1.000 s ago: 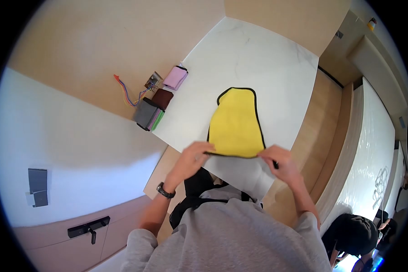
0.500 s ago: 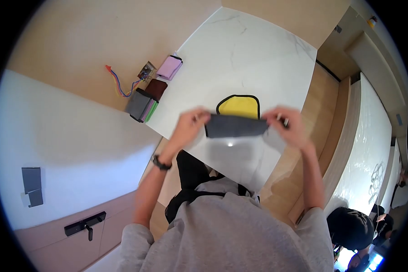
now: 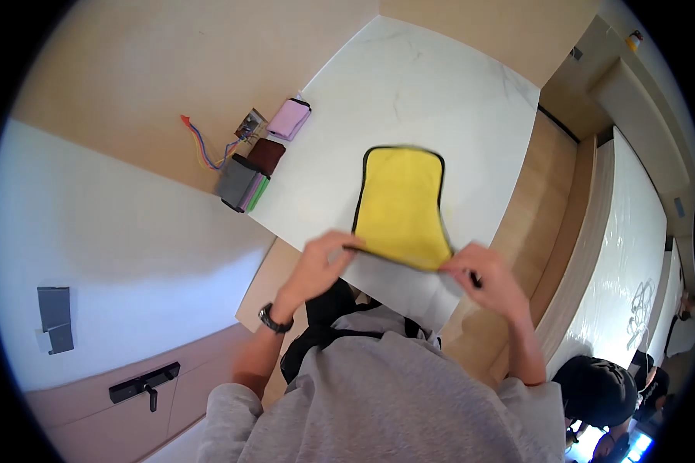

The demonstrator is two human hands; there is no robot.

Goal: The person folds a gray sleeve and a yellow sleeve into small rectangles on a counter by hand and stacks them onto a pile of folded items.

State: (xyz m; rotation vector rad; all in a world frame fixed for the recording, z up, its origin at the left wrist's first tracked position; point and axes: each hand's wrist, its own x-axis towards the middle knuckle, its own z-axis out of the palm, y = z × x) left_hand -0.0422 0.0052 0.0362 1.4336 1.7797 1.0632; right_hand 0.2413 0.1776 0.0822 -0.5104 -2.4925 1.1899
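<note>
A yellow cloth [image 3: 400, 202] with black edging lies spread over the white marbled table [image 3: 455, 85], its yellow side up. My left hand [image 3: 320, 264] pinches the cloth's near left corner. At the near right corner, my right hand [image 3: 486, 279] grips the edge between thumb and fingers. The near edge sags a little between both hands. The far part of the cloth appears to rest on the tabletop.
Along the table's left edge are a folded pink cloth [image 3: 289, 119], a dark red cloth [image 3: 266, 156] and a stack of grey, purple and green cloths [image 3: 243, 184]. Coloured wires [image 3: 201, 147] hang from a wall opening. Another person [image 3: 597, 390] is at the lower right.
Both hands have moved toward my body, drawing the near edge with them. The grey side that was folded over is out of sight, and far more yellow shows.
</note>
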